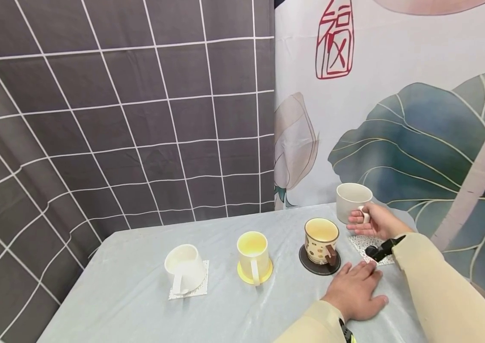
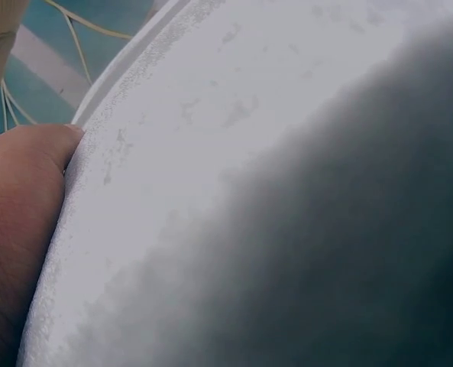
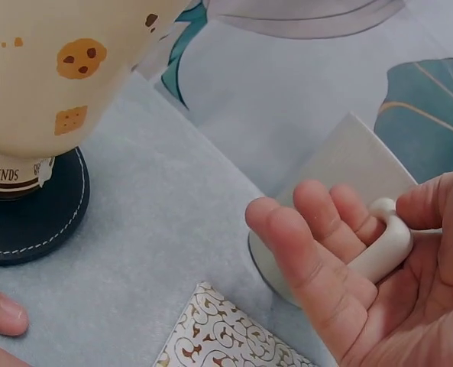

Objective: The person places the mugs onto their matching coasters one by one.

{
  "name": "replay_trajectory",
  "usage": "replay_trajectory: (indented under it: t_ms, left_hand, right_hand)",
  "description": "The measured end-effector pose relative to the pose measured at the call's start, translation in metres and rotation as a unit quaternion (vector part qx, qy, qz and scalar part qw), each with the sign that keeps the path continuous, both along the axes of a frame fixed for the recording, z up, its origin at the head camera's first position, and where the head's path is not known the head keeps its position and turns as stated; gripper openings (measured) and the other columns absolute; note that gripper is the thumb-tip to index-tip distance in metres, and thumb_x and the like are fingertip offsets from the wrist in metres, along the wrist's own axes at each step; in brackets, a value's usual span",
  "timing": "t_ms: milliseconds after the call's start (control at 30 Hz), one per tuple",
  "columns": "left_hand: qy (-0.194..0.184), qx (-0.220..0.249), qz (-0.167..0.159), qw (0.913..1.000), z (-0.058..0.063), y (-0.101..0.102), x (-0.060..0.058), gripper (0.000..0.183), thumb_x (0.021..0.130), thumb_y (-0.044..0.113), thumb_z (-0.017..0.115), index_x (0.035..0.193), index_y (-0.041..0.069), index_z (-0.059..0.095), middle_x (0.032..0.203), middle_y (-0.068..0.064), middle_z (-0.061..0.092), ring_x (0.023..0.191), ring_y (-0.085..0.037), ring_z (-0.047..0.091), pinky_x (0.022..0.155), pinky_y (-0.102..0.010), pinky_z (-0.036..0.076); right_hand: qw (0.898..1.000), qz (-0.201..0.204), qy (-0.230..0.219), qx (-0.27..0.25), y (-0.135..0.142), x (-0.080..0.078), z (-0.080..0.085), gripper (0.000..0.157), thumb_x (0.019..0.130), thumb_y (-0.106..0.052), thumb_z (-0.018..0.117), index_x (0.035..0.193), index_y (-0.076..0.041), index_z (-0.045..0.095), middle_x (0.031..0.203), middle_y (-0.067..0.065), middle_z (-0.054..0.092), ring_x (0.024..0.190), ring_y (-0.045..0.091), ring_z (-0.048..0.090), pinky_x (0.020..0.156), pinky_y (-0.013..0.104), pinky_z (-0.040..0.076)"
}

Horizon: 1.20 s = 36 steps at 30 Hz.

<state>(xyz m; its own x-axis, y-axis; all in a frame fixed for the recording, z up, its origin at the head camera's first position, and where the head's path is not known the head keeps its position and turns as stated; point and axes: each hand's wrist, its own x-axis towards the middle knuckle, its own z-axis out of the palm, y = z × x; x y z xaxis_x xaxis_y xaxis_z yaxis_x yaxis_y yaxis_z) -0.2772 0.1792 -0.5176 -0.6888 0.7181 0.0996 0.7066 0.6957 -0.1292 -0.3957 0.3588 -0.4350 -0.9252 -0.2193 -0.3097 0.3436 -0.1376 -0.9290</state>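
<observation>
My right hand (image 1: pixel 375 222) holds a plain white mug (image 1: pixel 347 206) by its handle, which lies between thumb and fingers in the right wrist view. The mug is at the table's far right edge, just behind a white coaster with a brown scroll pattern (image 3: pixel 226 336); I cannot tell whether its base touches the cloth. My left hand (image 1: pixel 356 291) rests palm down on the cloth, fingers stretched out toward that coaster's near edge. Left of the coaster, a cream mug with cookie prints (image 1: pixel 320 243) stands on a dark round coaster (image 1: pixel 318 270).
A yellow mug (image 1: pixel 253 255) stands on a yellow round coaster (image 1: pixel 242 275) mid-table. Farther left, a white mug (image 1: pixel 188 267) sits on a white patterned square coaster (image 1: pixel 199 288). A grey cloth covers the table (image 1: pixel 135 281). Behind hang a dark checked curtain (image 1: pixel 139 119) and a leaf-printed one (image 1: pixel 414 138).
</observation>
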Motion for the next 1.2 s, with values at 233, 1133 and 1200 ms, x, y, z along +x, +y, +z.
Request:
replay_trajectory:
  t_ms: [233, 1133, 1200]
  left_hand:
    - [-0.003, 0.007, -0.006, 1.0, 0.0, -0.001, 0.0, 0.058, 0.101, 0.067, 0.029, 0.153, 0.044, 0.038, 0.161, 0.024, 0.025, 0.148, 0.003, 0.021, 0.119, -0.025, 0.022]
    - [-0.008, 0.024, -0.004, 0.9997, 0.003, -0.003, 0.0, 0.057, 0.1, 0.067, 0.033, 0.152, 0.044, 0.04, 0.161, 0.024, 0.027, 0.147, 0.003, 0.023, 0.119, -0.024, 0.023]
    - [-0.014, 0.024, -0.001, 0.9996, 0.003, -0.002, 0.0, 0.057, 0.1, 0.067, 0.033, 0.152, 0.045, 0.039, 0.161, 0.025, 0.026, 0.147, 0.004, 0.022, 0.119, -0.024, 0.023]
  right_hand:
    - [1.0, 0.001, 0.015, -0.008, 0.002, 0.002, -0.004, 0.049, 0.108, -0.021, 0.019, 0.095, -0.007, 0.065, 0.09, 0.007, 0.076, 0.088, 0.027, 0.076, 0.076, 0.037, 0.062]
    - [0.997, 0.002, 0.077, -0.031, 0.007, 0.018, 0.001, 0.037, 0.111, -0.023, 0.025, 0.106, -0.006, 0.058, 0.097, 0.009, 0.076, 0.091, 0.027, 0.076, 0.085, 0.043, 0.058]
    - [0.996, 0.005, 0.078, -0.049, 0.008, 0.023, 0.004, 0.038, 0.111, -0.022, 0.026, 0.103, -0.007, 0.06, 0.096, 0.01, 0.076, 0.09, 0.027, 0.076, 0.083, 0.042, 0.059]
